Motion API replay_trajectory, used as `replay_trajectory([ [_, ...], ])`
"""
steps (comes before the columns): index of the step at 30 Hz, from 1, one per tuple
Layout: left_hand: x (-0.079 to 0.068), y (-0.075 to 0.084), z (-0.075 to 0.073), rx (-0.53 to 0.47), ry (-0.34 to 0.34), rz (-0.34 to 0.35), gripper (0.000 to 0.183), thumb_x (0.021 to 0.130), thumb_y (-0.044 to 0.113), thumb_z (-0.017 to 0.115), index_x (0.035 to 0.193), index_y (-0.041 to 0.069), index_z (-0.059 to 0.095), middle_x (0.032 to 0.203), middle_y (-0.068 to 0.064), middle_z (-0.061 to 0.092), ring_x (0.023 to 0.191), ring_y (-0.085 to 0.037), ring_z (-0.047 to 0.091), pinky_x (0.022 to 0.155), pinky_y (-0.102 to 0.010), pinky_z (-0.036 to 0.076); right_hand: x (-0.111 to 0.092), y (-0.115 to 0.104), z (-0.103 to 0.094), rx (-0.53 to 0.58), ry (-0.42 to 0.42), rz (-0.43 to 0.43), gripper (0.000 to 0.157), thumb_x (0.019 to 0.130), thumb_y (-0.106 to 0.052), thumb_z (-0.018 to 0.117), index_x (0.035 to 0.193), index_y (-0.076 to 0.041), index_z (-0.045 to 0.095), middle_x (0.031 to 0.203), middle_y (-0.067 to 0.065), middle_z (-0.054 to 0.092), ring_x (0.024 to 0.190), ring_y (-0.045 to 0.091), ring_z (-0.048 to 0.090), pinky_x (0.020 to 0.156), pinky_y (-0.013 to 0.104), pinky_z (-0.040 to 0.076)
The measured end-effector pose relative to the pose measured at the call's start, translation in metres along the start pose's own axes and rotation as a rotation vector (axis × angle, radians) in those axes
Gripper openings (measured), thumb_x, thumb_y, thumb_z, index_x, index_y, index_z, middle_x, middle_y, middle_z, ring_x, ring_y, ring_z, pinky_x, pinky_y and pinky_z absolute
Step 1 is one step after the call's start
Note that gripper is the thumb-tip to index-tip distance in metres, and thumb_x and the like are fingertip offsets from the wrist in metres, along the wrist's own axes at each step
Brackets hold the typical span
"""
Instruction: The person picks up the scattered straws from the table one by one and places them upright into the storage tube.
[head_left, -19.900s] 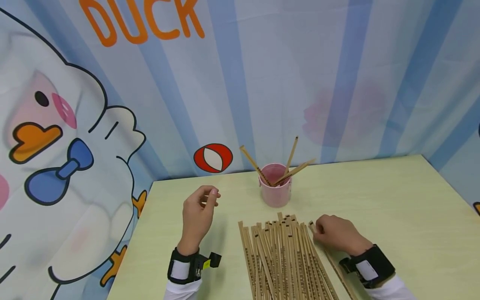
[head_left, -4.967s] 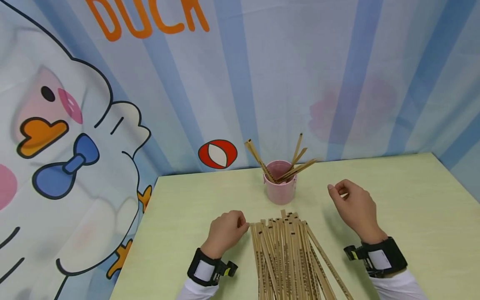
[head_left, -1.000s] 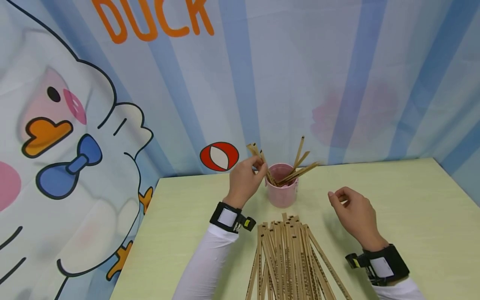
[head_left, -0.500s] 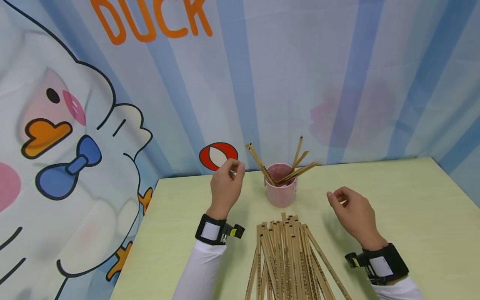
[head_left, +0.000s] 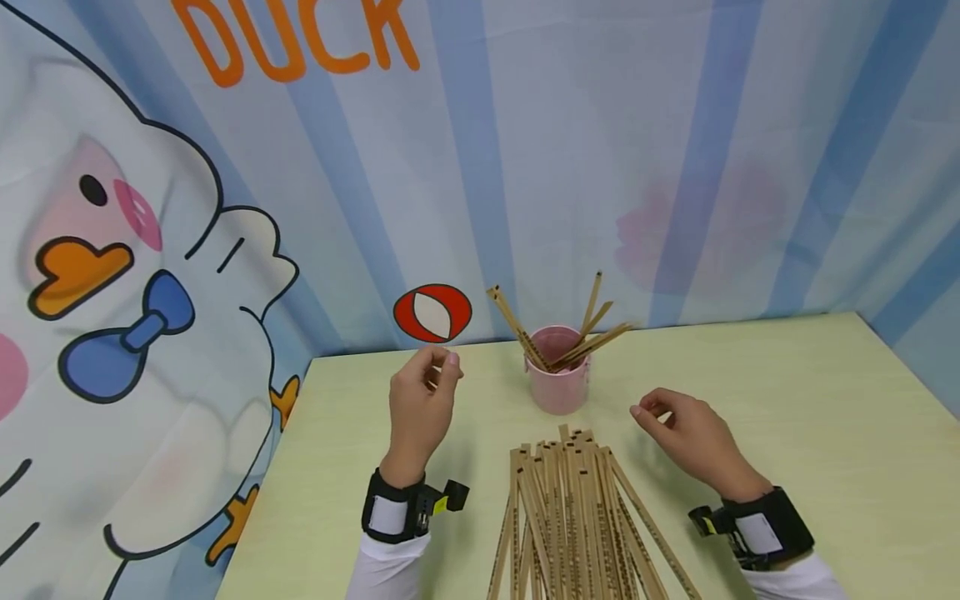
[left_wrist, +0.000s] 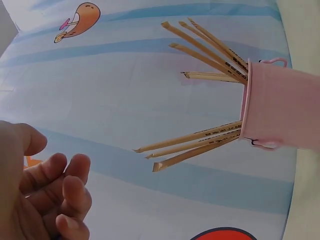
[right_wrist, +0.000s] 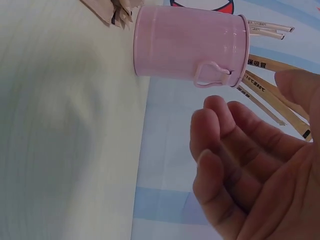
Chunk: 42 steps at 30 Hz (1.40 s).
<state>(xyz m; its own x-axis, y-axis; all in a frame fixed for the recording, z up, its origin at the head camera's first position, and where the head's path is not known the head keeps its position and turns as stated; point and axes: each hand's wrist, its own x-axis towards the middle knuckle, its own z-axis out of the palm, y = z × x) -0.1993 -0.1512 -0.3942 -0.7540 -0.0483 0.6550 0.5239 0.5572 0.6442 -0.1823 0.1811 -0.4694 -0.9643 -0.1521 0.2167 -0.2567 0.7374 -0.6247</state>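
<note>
A pink bucket (head_left: 558, 393) stands at the back middle of the table, with several paper-wrapped drinking straws (left_wrist: 195, 142) leaning out to both sides. My left hand (head_left: 422, 412) hovers left of the bucket; its fingers are loosely bent and hold nothing. To the bucket's front right floats my right hand (head_left: 696, 443), also holding nothing, with a gap between thumb and fingers in the right wrist view. Between the hands lies a wide pile of wrapped straws (head_left: 570, 525), its lower end cut off by the frame. One straw slants apart along the pile's right side.
The pale yellow table (head_left: 810, 400) meets a blue striped cloth backdrop (head_left: 570, 167) just behind the bucket. A large printed duck (head_left: 150, 333) fills the backdrop's left. Each wrist wears a black strap with a small camera.
My left hand has left the straws in the bucket and drawn back left and down. My right hand has shifted slightly left. Across the earlier frames, more straws have come into the bucket.
</note>
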Motion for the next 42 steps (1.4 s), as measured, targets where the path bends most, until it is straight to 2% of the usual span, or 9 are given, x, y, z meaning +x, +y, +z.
replay_trajectory([
  [8,-0.001,0.032,-0.016,0.009,-0.004,0.005,0.016,0.092,0.007,0.053,0.079,0.0,0.061,0.069,-0.009,0.061,0.054,-0.018,0.048,0.05,-0.03,0.042,-0.001,-0.001,0.002,0.002,-0.041,-0.013,0.038,0.09,-0.05,0.05,0.097,-0.015,0.065,0.087,-0.002,0.064,0.067,0.01,0.055,0.057,0.032,0.044],
  [11,-0.001,0.033,-0.017,0.002,-0.009,0.006,0.016,0.091,0.006,0.053,0.079,-0.001,0.061,0.068,-0.009,0.061,0.054,-0.017,0.048,0.049,-0.03,0.042,-0.002,0.001,0.002,0.008,-0.171,-0.029,0.032,0.089,-0.048,0.055,0.092,-0.017,0.063,0.084,-0.005,0.062,0.066,0.008,0.054,0.058,0.031,0.044],
  [15,-0.003,0.033,-0.017,0.003,-0.02,0.011,0.015,0.091,0.005,0.053,0.079,0.0,0.061,0.069,-0.009,0.061,0.055,-0.017,0.049,0.05,-0.03,0.043,-0.006,0.006,0.006,0.049,-0.431,-0.071,0.022,0.085,-0.037,0.063,0.086,-0.015,0.058,0.076,-0.005,0.056,0.061,0.007,0.048,0.056,0.03,0.041],
  [17,-0.004,0.032,-0.017,0.001,-0.022,0.007,0.015,0.091,0.005,0.053,0.079,0.0,0.061,0.069,-0.009,0.061,0.055,-0.017,0.049,0.05,-0.03,0.042,-0.008,0.009,0.011,0.058,-0.513,-0.08,0.021,0.082,-0.033,0.067,0.084,-0.014,0.057,0.071,-0.005,0.054,0.058,0.008,0.045,0.055,0.029,0.039],
  [19,-0.006,0.031,-0.017,-0.005,-0.023,0.004,0.016,0.092,0.005,0.053,0.079,0.0,0.06,0.069,-0.009,0.061,0.054,-0.017,0.048,0.049,-0.03,0.042,-0.01,0.01,0.016,0.052,-0.549,-0.075,0.024,0.078,-0.031,0.071,0.082,-0.013,0.056,0.067,-0.004,0.051,0.056,0.008,0.042,0.054,0.029,0.037],
  [23,-0.007,0.027,-0.016,-0.025,-0.023,0.005,0.017,0.093,0.005,0.051,0.078,0.002,0.059,0.069,-0.009,0.06,0.052,-0.013,0.046,0.046,-0.028,0.041,-0.011,0.008,0.023,-0.015,-0.533,-0.058,0.025,0.073,-0.03,0.074,0.075,-0.014,0.054,0.062,-0.005,0.048,0.053,0.009,0.04,0.052,0.029,0.035],
  [29,-0.007,0.023,-0.013,-0.059,-0.037,0.043,0.021,0.095,0.006,0.047,0.076,0.002,0.057,0.066,-0.004,0.057,0.048,-0.008,0.042,0.042,-0.027,0.038,-0.013,0.005,0.031,-0.105,-0.451,-0.025,0.022,0.075,-0.025,0.07,0.069,-0.016,0.052,0.057,-0.005,0.045,0.05,0.01,0.04,0.051,0.029,0.034],
  [36,-0.007,0.03,-0.012,-0.034,-0.045,0.016,0.02,0.094,0.004,0.049,0.076,0.002,0.058,0.068,-0.008,0.059,0.05,-0.009,0.044,0.045,-0.028,0.041,-0.012,0.003,0.041,-0.2,-0.339,-0.003,0.018,0.078,-0.021,0.062,0.066,-0.017,0.05,0.056,-0.004,0.045,0.05,0.011,0.041,0.05,0.029,0.033],
  [42,-0.007,0.03,-0.011,-0.018,-0.051,0.001,0.018,0.093,0.005,0.05,0.077,0.003,0.059,0.069,-0.007,0.06,0.052,-0.009,0.045,0.047,-0.028,0.043,-0.011,0.003,0.039,-0.244,-0.305,-0.025,0.019,0.083,-0.017,0.057,0.066,-0.016,0.05,0.056,-0.003,0.044,0.05,0.011,0.039,0.05,0.03,0.033],
])
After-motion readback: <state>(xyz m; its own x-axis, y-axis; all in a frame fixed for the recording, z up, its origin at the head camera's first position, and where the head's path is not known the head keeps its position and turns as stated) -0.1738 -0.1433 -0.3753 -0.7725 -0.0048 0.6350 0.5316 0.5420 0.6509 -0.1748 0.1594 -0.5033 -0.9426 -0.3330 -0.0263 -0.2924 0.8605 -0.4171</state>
